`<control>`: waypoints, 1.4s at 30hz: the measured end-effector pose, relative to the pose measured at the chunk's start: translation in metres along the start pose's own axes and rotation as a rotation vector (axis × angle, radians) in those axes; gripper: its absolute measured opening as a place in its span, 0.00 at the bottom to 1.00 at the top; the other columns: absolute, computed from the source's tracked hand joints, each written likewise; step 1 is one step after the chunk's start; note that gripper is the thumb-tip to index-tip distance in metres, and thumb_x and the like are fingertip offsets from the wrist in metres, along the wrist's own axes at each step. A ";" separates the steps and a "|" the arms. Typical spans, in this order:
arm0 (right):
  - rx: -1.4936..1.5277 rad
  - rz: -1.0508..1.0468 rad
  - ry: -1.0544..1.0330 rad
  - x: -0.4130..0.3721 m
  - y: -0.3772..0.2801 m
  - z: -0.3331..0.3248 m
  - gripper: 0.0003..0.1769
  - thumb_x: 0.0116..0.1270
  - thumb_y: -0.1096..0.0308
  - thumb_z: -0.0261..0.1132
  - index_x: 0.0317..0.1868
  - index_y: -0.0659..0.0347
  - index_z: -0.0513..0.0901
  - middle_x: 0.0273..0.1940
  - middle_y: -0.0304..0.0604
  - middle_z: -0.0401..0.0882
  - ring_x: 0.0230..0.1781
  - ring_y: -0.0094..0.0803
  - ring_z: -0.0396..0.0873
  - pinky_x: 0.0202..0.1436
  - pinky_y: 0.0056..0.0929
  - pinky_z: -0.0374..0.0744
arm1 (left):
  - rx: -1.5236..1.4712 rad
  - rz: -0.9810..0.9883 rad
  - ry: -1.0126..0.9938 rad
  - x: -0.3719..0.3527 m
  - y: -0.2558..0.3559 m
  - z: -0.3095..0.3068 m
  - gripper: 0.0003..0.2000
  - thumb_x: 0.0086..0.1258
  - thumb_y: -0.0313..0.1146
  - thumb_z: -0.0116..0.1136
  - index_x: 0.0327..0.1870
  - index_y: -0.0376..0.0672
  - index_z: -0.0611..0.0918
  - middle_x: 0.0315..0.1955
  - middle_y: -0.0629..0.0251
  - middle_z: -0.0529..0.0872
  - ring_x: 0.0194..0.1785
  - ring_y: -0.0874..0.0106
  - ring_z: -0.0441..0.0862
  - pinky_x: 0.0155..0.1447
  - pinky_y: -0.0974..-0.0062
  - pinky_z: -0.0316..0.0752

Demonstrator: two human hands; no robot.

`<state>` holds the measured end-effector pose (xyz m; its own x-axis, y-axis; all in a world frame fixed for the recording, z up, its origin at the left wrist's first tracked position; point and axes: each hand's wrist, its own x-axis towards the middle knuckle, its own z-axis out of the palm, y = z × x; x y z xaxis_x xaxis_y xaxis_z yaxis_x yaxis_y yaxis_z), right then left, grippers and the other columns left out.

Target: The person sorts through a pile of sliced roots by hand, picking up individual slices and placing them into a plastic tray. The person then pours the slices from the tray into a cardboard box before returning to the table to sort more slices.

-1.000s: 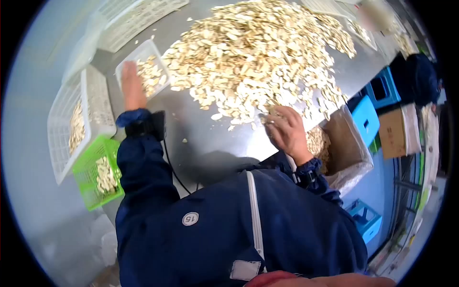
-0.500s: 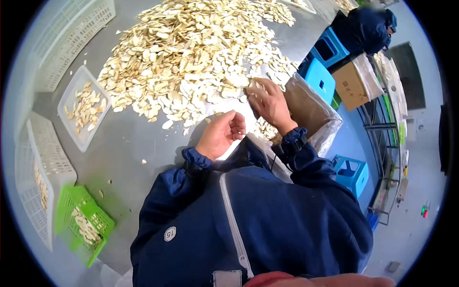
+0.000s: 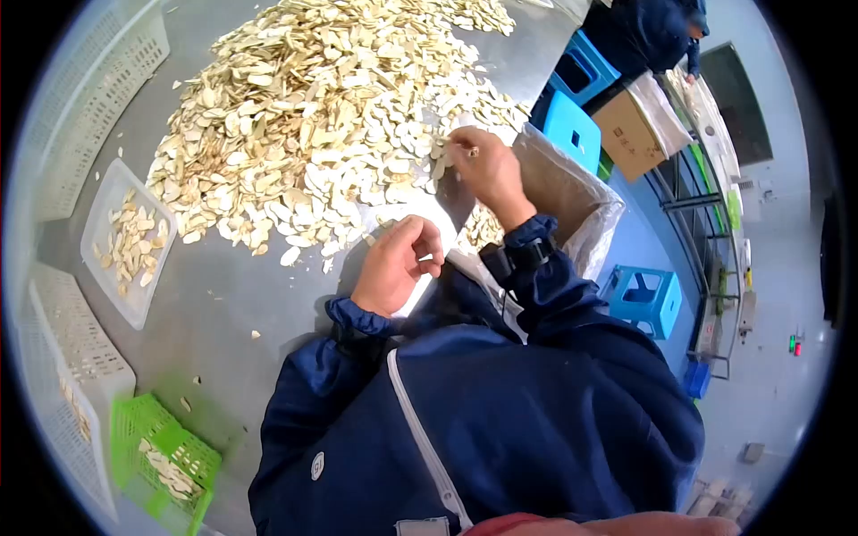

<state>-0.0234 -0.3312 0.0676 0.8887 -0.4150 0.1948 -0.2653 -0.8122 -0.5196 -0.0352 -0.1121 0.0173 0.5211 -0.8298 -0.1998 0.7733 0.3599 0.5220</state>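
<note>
A large heap of pale, oval dried slices [image 3: 304,116] covers the far part of the metal table. At the heap's near right edge, my right hand [image 3: 490,174] has its fingers bent together around pale slices that show at the fingertips. My left hand [image 3: 393,268] is held nearer my body, fingers curled in toward the thumb; whatever it may hold is hidden. Between the hands lies a bright white surface [image 3: 436,214]. Right of it, below my right hand, more slices fill part of a box lined with clear plastic [image 3: 572,192] at the table's edge.
On the left stand a clear tray [image 3: 143,299] of slices, white perforated baskets [image 3: 85,335] and a green basket [image 3: 134,415] with slices. Blue stools [image 3: 648,295], a cardboard box [image 3: 630,129] and a rack [image 3: 693,201] are on the right. Another person [image 3: 639,31] bends over at the back.
The view has shifted, so the heap and trays sit further left. My right hand has drawn its fingers together on slices at the heap's edge. My left hand stays curled in nearly the same spot.
</note>
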 end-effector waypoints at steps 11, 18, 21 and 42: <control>-0.054 -0.372 0.016 -0.033 0.008 0.003 0.16 0.68 0.74 0.66 0.52 0.50 0.91 0.49 0.44 0.87 0.51 0.47 0.83 0.58 0.43 0.82 | -0.033 -0.023 0.010 0.003 -0.004 0.002 0.15 0.87 0.44 0.49 0.46 0.43 0.80 0.37 0.68 0.82 0.40 0.75 0.79 0.43 0.75 0.75; -0.107 -0.365 0.035 -0.016 0.021 0.007 0.07 0.70 0.69 0.69 0.46 0.55 0.90 0.47 0.43 0.89 0.51 0.47 0.83 0.56 0.42 0.82 | -0.059 -0.015 0.015 0.002 0.000 0.000 0.15 0.87 0.45 0.48 0.46 0.42 0.79 0.38 0.68 0.81 0.41 0.75 0.79 0.43 0.76 0.75; -0.069 -0.435 -0.018 -0.015 0.018 0.004 0.07 0.69 0.68 0.70 0.46 0.56 0.89 0.47 0.43 0.88 0.51 0.46 0.82 0.56 0.42 0.82 | -0.055 -0.009 0.011 0.003 0.001 0.001 0.15 0.88 0.44 0.47 0.47 0.42 0.79 0.38 0.68 0.81 0.41 0.75 0.79 0.42 0.77 0.75; 0.042 -0.522 0.004 -0.014 0.004 0.023 0.09 0.69 0.67 0.70 0.48 0.54 0.90 0.41 0.45 0.90 0.43 0.47 0.87 0.49 0.42 0.84 | -0.088 -0.043 -0.003 0.000 0.002 0.004 0.13 0.88 0.42 0.50 0.51 0.40 0.79 0.31 0.70 0.75 0.31 0.80 0.71 0.29 0.82 0.66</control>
<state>-0.0282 -0.3190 0.0433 0.8970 0.0390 0.4403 0.2281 -0.8941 -0.3855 -0.0351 -0.1135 0.0212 0.4862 -0.8463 -0.2179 0.8234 0.3602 0.4385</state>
